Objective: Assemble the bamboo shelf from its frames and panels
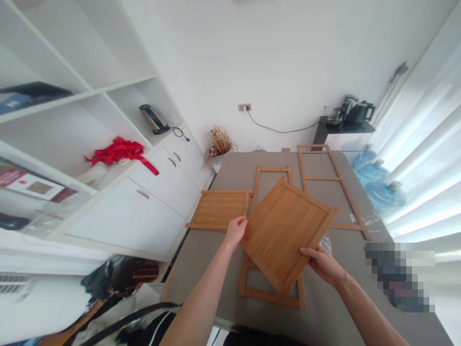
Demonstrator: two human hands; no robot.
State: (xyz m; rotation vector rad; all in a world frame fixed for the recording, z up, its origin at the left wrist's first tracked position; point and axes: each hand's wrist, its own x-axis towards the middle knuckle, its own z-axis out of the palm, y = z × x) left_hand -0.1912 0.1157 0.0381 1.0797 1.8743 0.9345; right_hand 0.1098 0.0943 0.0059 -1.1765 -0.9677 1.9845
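Note:
A framed wooden panel (pixel 286 230) is held tilted above the table, one corner pointing toward me. My left hand (pixel 236 230) pinches its left edge. On the opposite side, my right hand (pixel 322 264) grips the lower right edge, thumb on top and fingers underneath. Beneath the panel, partly hidden, lies an open wooden frame (pixel 272 296). Another wooden panel (pixel 220 209) rests flat on the table to the left, just beyond my left hand. Farther right lies a second, longer open frame (pixel 322 178) with crossbars.
Everything lies on a grey table (pixel 201 269). A blurred dark item (pixel 399 278) is at its right edge. Water jugs (pixel 387 192) stand by the curtain, and a small cabinet (pixel 345 139) carries kettles. White shelving (pixel 118 206) runs along the left.

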